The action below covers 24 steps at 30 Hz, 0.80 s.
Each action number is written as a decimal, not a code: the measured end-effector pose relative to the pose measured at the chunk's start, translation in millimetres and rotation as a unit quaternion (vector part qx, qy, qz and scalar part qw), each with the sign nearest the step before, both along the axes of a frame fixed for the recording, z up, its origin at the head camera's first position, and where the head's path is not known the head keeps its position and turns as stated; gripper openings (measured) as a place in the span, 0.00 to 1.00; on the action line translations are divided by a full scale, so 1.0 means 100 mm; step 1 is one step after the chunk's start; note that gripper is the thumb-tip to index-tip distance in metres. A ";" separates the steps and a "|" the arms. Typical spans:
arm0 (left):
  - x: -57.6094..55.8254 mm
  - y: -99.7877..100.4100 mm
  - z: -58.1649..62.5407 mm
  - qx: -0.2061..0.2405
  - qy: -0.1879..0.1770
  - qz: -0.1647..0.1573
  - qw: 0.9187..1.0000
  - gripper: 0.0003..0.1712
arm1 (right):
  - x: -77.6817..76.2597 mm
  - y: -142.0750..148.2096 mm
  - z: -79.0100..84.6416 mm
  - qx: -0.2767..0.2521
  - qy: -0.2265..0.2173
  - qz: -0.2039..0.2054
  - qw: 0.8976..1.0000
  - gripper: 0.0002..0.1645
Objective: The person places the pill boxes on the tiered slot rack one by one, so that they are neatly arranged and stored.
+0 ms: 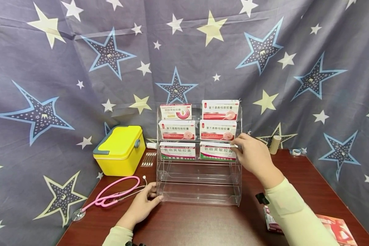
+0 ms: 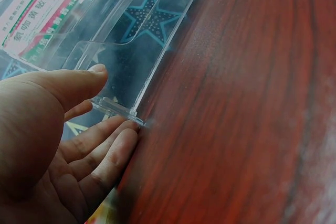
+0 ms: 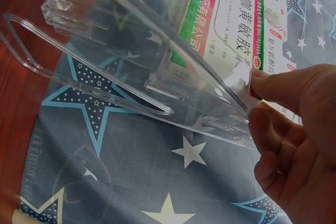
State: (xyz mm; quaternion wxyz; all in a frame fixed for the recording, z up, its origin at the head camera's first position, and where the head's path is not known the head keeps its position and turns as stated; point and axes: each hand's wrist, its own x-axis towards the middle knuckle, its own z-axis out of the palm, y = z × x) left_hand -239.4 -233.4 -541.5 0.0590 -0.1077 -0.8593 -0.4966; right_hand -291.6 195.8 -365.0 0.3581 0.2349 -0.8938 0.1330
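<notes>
A clear stepped display rack (image 1: 198,193) stands upright on the table, with medicine boxes in pairs on its upper three tiers. My left hand (image 1: 142,205) is at the rack's lower left corner. Its nearly straight fingertips (image 2: 123,142) touch that corner, the thumb held apart from them. At the rack's right side edge my right hand (image 1: 255,153) pinches the clear plastic between thumb and finger. Right beside those fingers is the green-and-white medicine box (image 3: 226,30), lowest of the right column. Another green-and-white box (image 1: 177,151) sits at the left of that tier. Red-and-white boxes (image 1: 218,131) fill the tiers above.
To the left are a yellow case (image 1: 120,147), a pink stethoscope (image 1: 78,215) and a pack of cotton swabs (image 1: 148,160). More boxes (image 1: 338,229) lie under and beside my right forearm. A beige roll (image 1: 275,145) stands at the back right, before the star-patterned curtain.
</notes>
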 end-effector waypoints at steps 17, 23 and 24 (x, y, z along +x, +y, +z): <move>0.00 0.00 0.01 0.006 -0.005 -0.003 1.000 0.27 | -0.02 -0.03 0.01 0.012 0.009 -0.003 1.000 0.09; 0.00 0.00 0.01 0.010 -0.005 -0.004 1.000 0.27 | -0.01 -0.04 0.00 0.008 -0.007 -0.013 1.000 0.09; 0.01 0.00 0.01 0.010 -0.005 -0.004 1.000 0.27 | -0.01 -0.04 0.00 0.008 -0.008 -0.014 1.000 0.09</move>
